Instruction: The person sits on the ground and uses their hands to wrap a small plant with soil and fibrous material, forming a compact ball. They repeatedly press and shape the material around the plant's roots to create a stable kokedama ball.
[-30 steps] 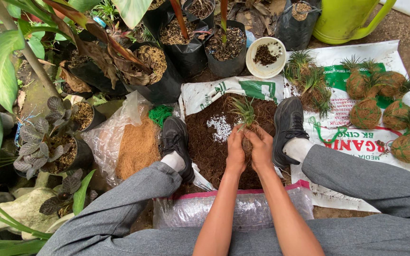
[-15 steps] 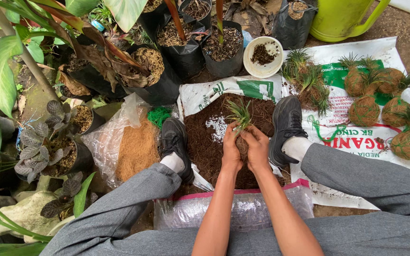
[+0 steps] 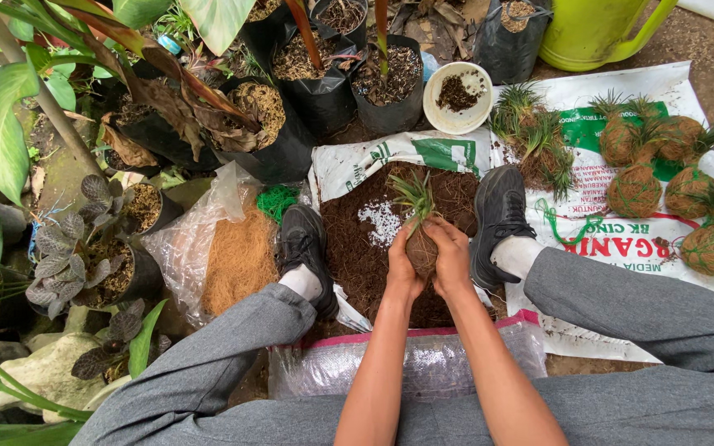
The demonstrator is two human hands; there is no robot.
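Both hands, left hand and right hand, press together around the soil ball between them.

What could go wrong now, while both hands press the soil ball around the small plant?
The left hand and right hand squeeze the soil ball; it may crumble onto the loose soil below. The small plant leans, so its thin leaves could bend or slip out.

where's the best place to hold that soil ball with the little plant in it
Probably around the round lower part of the soil ball, cupped from both sides as the left hand and right hand do, since the thin leaves stick out on top.
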